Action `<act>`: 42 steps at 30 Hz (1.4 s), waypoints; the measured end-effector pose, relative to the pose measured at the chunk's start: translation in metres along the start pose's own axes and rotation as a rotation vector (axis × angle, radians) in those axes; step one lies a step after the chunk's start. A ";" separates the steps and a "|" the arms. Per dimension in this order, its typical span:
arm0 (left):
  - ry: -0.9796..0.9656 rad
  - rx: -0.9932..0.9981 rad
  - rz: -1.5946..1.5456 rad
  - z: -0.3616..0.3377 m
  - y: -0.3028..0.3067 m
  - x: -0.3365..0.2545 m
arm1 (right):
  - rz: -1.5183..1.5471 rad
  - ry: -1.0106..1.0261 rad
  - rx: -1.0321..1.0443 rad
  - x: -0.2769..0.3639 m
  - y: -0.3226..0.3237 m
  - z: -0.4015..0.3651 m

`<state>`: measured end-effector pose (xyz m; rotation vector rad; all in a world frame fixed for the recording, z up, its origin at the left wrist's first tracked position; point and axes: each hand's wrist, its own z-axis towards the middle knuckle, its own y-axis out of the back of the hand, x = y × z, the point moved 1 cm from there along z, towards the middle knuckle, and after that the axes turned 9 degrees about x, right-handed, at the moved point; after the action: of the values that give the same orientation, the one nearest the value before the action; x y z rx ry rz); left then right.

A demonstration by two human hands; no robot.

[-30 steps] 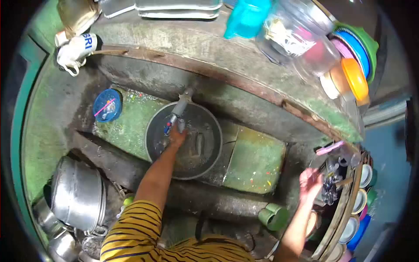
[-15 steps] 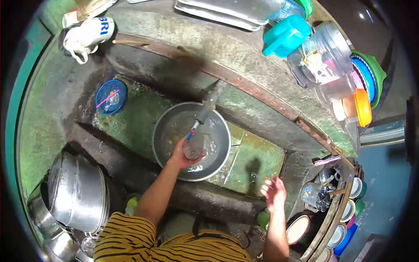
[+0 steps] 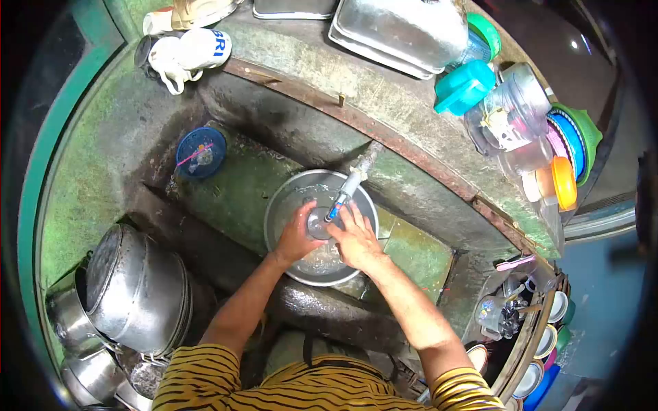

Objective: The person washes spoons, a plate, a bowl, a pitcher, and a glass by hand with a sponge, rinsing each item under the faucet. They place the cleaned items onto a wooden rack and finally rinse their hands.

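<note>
My left hand is wrapped round the side of a clear drinking glass, holding it under the mouth of a tap. Close on the other side is my right hand, its fingers spread beside the tap's spout and its thumb right at the glass. Both hands are over a round metal basin with water in it, and the tap reaches across its far rim.
On the sink floor to the left sits a blue bowl with a pink stick in it. Large metal pots stand at the left. The ledge holds a white mug, metal trays and a teal dipper. A dish rack is at the right.
My right hand has come in from the right to the tap and glass. My left hand still holds the glass under the spout. The view has shifted slightly.
</note>
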<state>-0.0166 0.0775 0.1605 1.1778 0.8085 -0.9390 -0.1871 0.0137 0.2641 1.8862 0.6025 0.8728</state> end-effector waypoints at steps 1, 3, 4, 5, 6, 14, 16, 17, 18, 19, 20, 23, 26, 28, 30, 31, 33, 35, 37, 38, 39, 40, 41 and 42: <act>-0.004 0.001 0.000 -0.001 0.003 -0.001 | -0.171 0.058 -0.058 0.003 0.002 0.006; -0.023 0.050 -0.024 -0.004 0.009 -0.005 | -0.317 0.151 -0.144 0.000 -0.019 0.019; -0.075 0.055 -0.073 -0.004 0.012 -0.008 | -0.217 0.157 -0.214 -0.005 -0.039 0.024; -0.080 0.052 -0.072 -0.006 0.012 -0.008 | -0.117 0.162 -0.284 -0.008 -0.049 0.027; -0.064 0.049 -0.185 -0.010 0.010 -0.005 | -0.120 0.161 -0.287 -0.009 -0.042 0.027; 0.284 0.236 -0.283 0.024 0.015 0.009 | -0.470 0.133 -0.090 -0.001 -0.058 0.021; 0.255 0.330 0.135 0.037 0.011 0.012 | -0.186 0.121 0.036 0.012 -0.041 0.015; 0.254 0.330 0.137 0.041 0.005 0.024 | -0.110 0.087 -0.051 0.015 -0.040 0.012; 0.320 0.347 -0.013 0.045 0.002 0.027 | -0.110 0.088 -0.052 0.017 -0.045 0.011; 0.383 0.361 -0.164 0.050 0.003 0.025 | -0.126 0.060 -0.140 0.016 -0.058 0.012; 0.363 0.346 -0.076 0.051 0.004 0.022 | -0.142 0.031 -0.231 0.015 -0.070 0.013; 0.274 0.703 0.076 0.049 -0.002 0.039 | -0.342 0.188 0.100 0.031 -0.071 0.007; 0.269 0.495 -0.152 0.033 -0.013 0.054 | -0.248 0.104 0.513 0.010 -0.061 0.038; 0.397 0.302 0.005 0.044 0.009 0.007 | -0.065 -0.173 0.254 0.003 -0.064 0.059; 0.447 0.208 0.015 0.051 0.011 -0.005 | 0.082 -0.335 0.065 0.003 -0.077 0.073; 0.426 0.223 0.068 0.055 0.011 -0.003 | 0.044 -0.132 0.203 0.005 -0.077 0.077; 0.414 0.271 0.066 0.062 0.016 -0.009 | 0.011 0.058 0.328 0.012 -0.076 0.083; 0.282 0.167 0.221 0.066 0.006 0.002 | 0.038 -0.151 0.046 0.012 -0.066 0.089; 0.271 0.187 0.228 0.065 0.000 -0.009 | 0.078 -0.089 -0.098 0.008 -0.084 0.081; 0.274 0.200 0.236 0.061 -0.002 -0.015 | 0.202 -0.104 0.094 0.007 -0.097 0.082; 0.276 0.204 0.237 0.056 -0.004 -0.021 | 0.328 -0.117 0.289 0.010 -0.108 0.080; 0.358 0.269 0.098 0.051 -0.007 -0.024 | 0.069 0.081 0.113 0.013 -0.104 0.067; 0.434 0.326 -0.044 0.050 -0.008 -0.028 | 0.062 0.083 0.111 0.018 -0.102 0.056; 0.370 0.251 -0.061 0.045 -0.019 -0.011 | 0.062 -0.038 0.085 0.023 -0.098 0.045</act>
<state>-0.0366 0.0329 0.1723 1.5824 1.0472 -0.9024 -0.1423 0.0485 0.1699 2.0028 0.5683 0.8611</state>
